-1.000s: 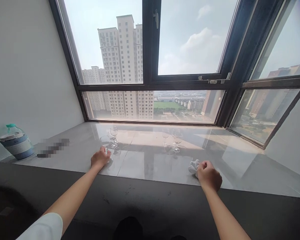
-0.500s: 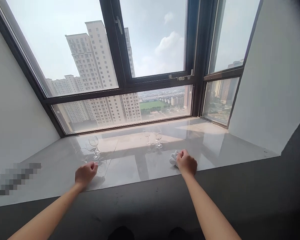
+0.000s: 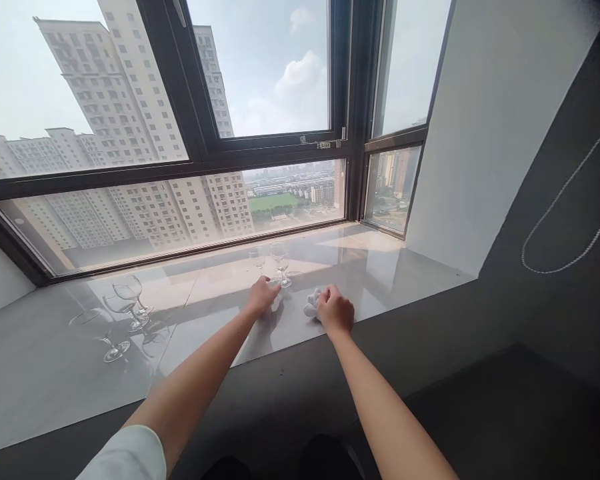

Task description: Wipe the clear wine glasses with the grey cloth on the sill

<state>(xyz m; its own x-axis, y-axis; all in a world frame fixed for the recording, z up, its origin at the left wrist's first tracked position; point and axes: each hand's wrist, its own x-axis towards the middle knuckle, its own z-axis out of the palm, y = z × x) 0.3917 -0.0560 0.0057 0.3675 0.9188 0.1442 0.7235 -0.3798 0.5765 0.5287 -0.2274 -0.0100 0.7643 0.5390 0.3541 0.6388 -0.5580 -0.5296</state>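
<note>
My left hand (image 3: 261,295) is closed on a small clear wine glass (image 3: 276,302), held low over the glossy stone sill (image 3: 380,267). Just beyond its fingers two more stemmed glasses (image 3: 281,262) stand upright near the window. My right hand (image 3: 336,311) rests on the sill a little to the right, fisted around a crumpled white cloth (image 3: 311,304). Far to the left, three other wine glasses (image 3: 125,308) stand grouped on the sill, well away from both hands.
A dark ledge (image 3: 290,380) runs along the sill's near edge. A black-framed window (image 3: 200,157) closes the back, with a white side wall (image 3: 475,133) at the right end. A bead chain (image 3: 570,220) hangs on the dark wall at right.
My left hand has moved from the left group of glasses across to the right pair, carrying a glass. The view has swung right; the right hand stays on the cloth.
</note>
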